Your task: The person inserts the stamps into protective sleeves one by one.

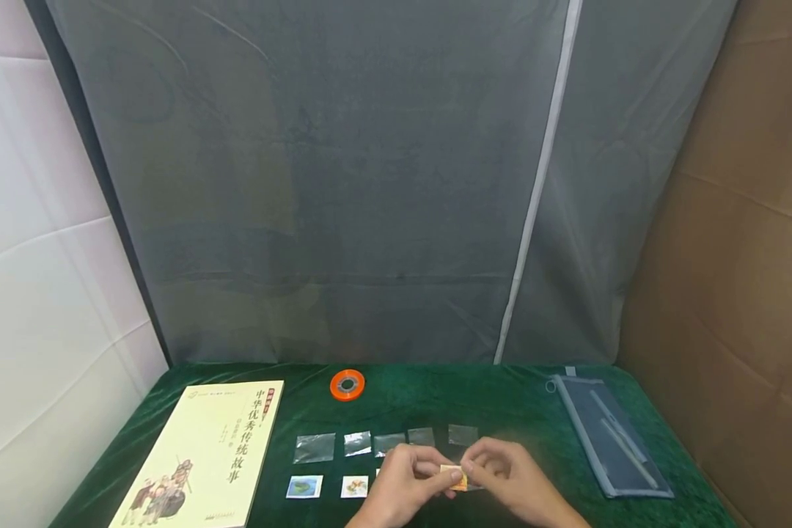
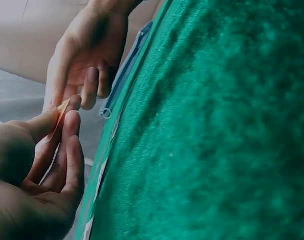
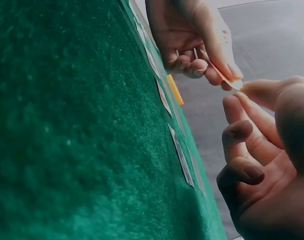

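A small orange-and-yellow stamp-like paper (image 1: 460, 478) is up between the two hands, above the green cloth. My left hand (image 1: 405, 484) pinches it between thumb and fingers, seen edge-on in the left wrist view. On the paper's other edge, thumb and fingertip of my right hand (image 1: 510, 478) pinch its corner, as the right wrist view shows. The right hand's other fingers are loosely bent. Flat on the cloth lie a blue-green stamp (image 1: 304, 487) and a stamp with an orange picture (image 1: 354, 487). The left hand hides part of that row.
Several clear plastic sleeves, among them a large one (image 1: 314, 448), lie in a row beyond the hands. An orange tape roll (image 1: 339, 389) sits farther back. A cream book (image 1: 204, 455) lies left; a blue-grey zip pouch (image 1: 610, 436) with slim tools inside lies right.
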### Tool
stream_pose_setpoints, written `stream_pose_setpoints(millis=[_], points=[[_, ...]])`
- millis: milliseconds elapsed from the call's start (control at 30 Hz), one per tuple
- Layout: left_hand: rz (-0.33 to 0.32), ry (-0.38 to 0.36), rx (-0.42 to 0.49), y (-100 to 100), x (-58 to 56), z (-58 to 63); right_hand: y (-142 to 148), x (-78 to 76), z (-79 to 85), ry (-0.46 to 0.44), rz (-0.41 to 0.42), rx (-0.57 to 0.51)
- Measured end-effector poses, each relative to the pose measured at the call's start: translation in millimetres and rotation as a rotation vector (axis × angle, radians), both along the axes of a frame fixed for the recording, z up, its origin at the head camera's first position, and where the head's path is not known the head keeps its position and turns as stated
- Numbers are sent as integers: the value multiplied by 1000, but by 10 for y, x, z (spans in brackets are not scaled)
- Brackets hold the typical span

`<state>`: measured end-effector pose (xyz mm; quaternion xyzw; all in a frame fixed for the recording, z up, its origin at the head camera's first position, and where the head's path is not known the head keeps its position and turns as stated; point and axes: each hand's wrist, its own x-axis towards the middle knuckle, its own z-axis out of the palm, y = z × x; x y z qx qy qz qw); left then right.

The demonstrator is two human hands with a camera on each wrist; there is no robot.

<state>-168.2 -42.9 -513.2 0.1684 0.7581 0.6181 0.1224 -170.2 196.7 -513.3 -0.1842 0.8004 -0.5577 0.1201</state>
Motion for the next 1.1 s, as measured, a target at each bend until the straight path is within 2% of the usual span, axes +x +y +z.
stream_pose_setpoints(millis=[300,533,767,900,1100], points=[[2,-32,18,23,-24,-74,44,-16,3,7,30,51],[18,38,-4,15,-43,-15,143,-80,32,-6,-16,109],[26,86,-17,194,-43,-34,229,-84,92,24,-3,149],[4,129,-96,330,-61,-22,404,-103,96,26,12,187],[-54,267,-242,572,-129,32,717,-131,61,-40,38,203]])
